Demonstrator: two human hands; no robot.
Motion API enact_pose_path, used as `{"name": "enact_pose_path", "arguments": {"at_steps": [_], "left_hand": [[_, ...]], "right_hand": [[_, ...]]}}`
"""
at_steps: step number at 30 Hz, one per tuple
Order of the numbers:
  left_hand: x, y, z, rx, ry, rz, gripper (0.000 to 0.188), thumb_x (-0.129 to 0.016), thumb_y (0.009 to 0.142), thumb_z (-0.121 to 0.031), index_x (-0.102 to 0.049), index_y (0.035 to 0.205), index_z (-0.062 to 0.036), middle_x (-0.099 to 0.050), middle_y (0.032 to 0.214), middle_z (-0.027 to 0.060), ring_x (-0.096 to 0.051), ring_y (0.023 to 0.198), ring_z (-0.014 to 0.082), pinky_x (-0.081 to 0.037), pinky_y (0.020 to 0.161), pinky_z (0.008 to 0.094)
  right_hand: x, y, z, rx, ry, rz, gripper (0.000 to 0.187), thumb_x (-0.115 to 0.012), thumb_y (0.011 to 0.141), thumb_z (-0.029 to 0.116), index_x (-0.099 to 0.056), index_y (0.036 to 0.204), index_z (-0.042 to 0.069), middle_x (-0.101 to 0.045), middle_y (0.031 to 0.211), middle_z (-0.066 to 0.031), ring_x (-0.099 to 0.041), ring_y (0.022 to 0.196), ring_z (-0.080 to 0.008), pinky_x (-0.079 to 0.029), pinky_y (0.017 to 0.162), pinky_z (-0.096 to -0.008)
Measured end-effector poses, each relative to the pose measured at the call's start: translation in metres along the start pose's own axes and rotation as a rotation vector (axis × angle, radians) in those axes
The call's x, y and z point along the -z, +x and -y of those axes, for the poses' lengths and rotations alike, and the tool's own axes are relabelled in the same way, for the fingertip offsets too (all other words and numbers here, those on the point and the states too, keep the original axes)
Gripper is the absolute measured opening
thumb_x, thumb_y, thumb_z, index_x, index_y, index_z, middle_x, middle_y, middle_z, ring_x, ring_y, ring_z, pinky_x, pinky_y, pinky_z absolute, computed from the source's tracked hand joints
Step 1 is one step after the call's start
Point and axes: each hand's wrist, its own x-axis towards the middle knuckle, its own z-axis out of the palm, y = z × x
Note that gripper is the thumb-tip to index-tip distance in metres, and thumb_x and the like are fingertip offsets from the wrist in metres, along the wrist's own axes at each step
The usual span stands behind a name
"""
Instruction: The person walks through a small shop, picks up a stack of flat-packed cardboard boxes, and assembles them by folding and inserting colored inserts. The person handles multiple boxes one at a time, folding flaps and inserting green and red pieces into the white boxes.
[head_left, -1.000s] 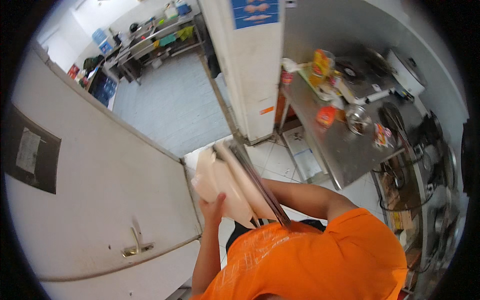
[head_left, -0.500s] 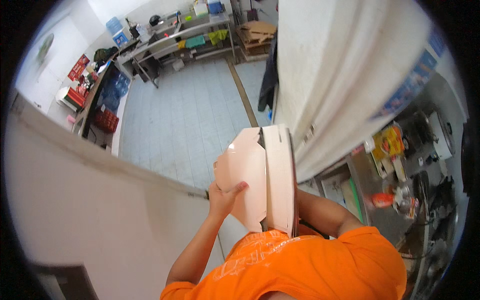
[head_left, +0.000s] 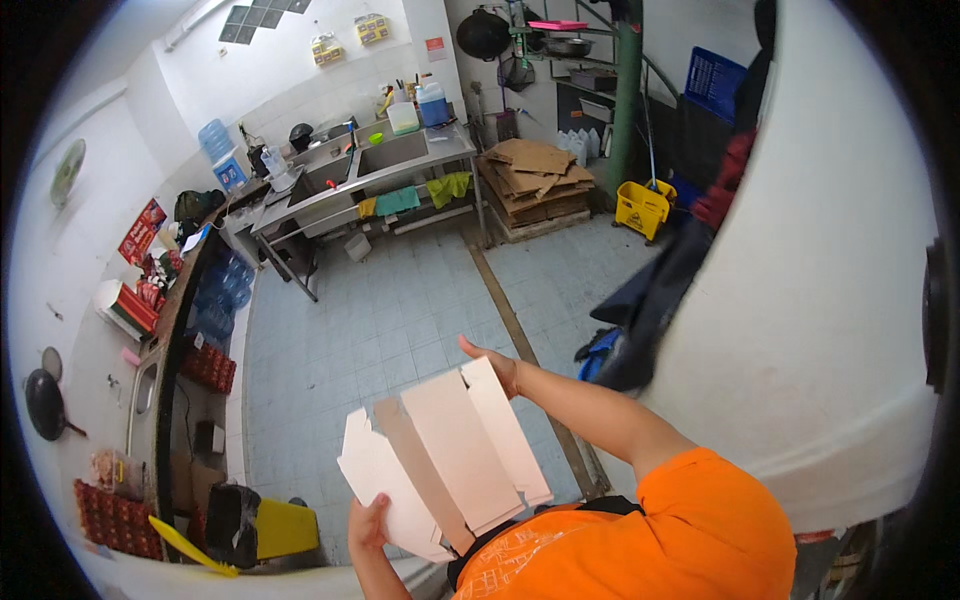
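Observation:
A stack of flattened pale cardboard boxes (head_left: 465, 450) is held in front of my orange shirt, with creased panels and slotted edges facing up. My left hand (head_left: 370, 522) grips the lower left edge, its thumb lying on top. At the upper right edge, my right hand (head_left: 494, 370) is closed round the cardboard, thumb pointing up and the other fingers hidden beneath. The near edge of the stack rests close against my shirt.
A steel sink table (head_left: 400, 160) stands at the far wall, beside a pile of brown cardboard (head_left: 535, 175) and a yellow mop bucket (head_left: 643, 208). Dark clothes (head_left: 655, 300) hang along the right wall. A counter (head_left: 160, 370) runs down the left, with a yellow bin (head_left: 285, 527) near me.
I have passed the doorway into the room and the view has swung right. The cardboard has tilted flatter, and my right hand now shows at its far right edge.

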Motion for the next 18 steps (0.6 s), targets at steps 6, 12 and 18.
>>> {"name": "enact_pose_path", "arguments": {"at_steps": [6,12,18], "left_hand": [[0.101,0.149,-0.014,0.106,0.01,-0.013,0.072,-0.089,0.082,-0.018,-0.055,0.142,0.0042,-0.069,0.13,0.0155,-0.071,0.112,0.0304,-0.06,0.096,0.0455],[0.18,0.313,-0.144,0.196,0.147,-0.001,0.069,-0.085,0.086,-0.014,-0.052,0.144,0.0045,-0.067,0.134,0.018,-0.07,0.116,0.0304,-0.059,0.099,0.0452],[0.27,0.431,-0.234,0.188,0.147,-0.095,0.074,-0.087,0.084,-0.013,-0.051,0.146,0.0035,-0.064,0.139,0.018,-0.064,0.127,0.0306,-0.055,0.106,0.046]], "right_hand": [[-0.003,0.189,0.134,-0.624,-0.954,0.22,0.087,-0.062,0.092,0.074,-0.066,0.135,-0.002,-0.071,0.129,-0.0207,-0.066,0.123,-0.0323,-0.055,0.101,-0.0449],[0.01,0.357,0.22,-0.382,-1.807,0.09,0.082,-0.091,0.077,0.044,-0.059,0.139,0.001,-0.067,0.135,-0.0197,-0.064,0.127,-0.0333,-0.052,0.103,-0.0424],[0.006,0.516,0.308,-0.067,-1.951,-0.05,0.071,-0.091,0.075,0.04,-0.065,0.128,0.001,-0.072,0.122,-0.0193,-0.069,0.112,-0.0365,-0.054,0.096,-0.0446]]}}
